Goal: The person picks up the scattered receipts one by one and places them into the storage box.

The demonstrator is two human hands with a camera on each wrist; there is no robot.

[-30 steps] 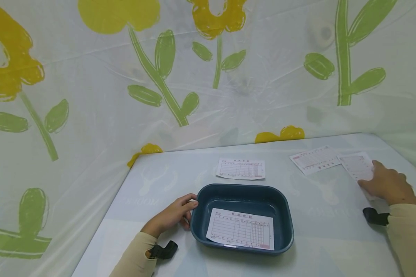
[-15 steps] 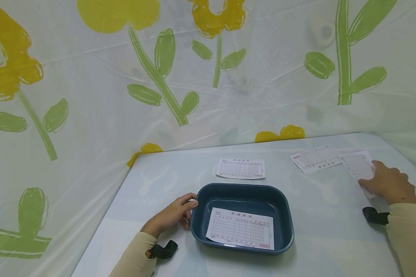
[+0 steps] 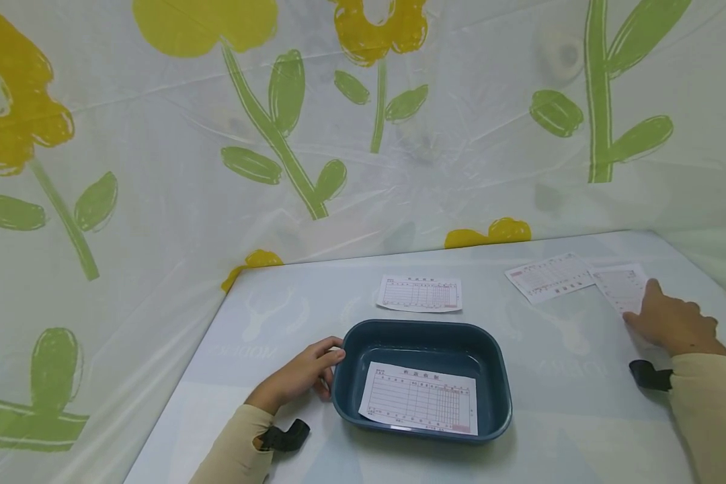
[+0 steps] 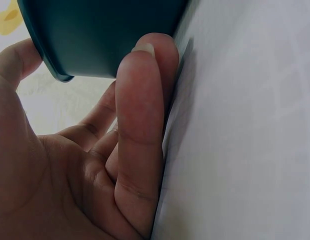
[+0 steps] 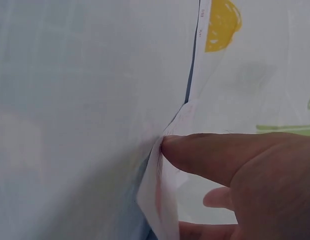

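My left hand (image 3: pixel 299 373) holds the left rim of a dark blue plastic basin (image 3: pixel 505 376). In the left wrist view, the thumb (image 4: pixel 30 55) meets the rim, and other fingers lie against the basin's outer wall, low by the table. A printed receipt slip (image 3: pixel 417 400) lies inside the basin. At the far right, my right hand (image 3: pixel 680 319) is on another receipt slip (image 3: pixel 618 286), with thumb and index finger spread. In the right wrist view, the thumb (image 5: pixel 195 150) touches this slip (image 5: pixel 157 200), whose near part bends up off the table.
Beside the right-hand slip lies another receipt slip (image 3: pixel 550 277), their corners meeting. One more slip (image 3: pixel 420 294) lies behind the basin. All rest on a white table (image 3: pixel 314 296), whose back edge meets a flower-print curtain (image 3: pixel 175 168).
My right hand has shifted slightly left on the slip, its index finger standing out more. The left hand and the basin stay where they were.
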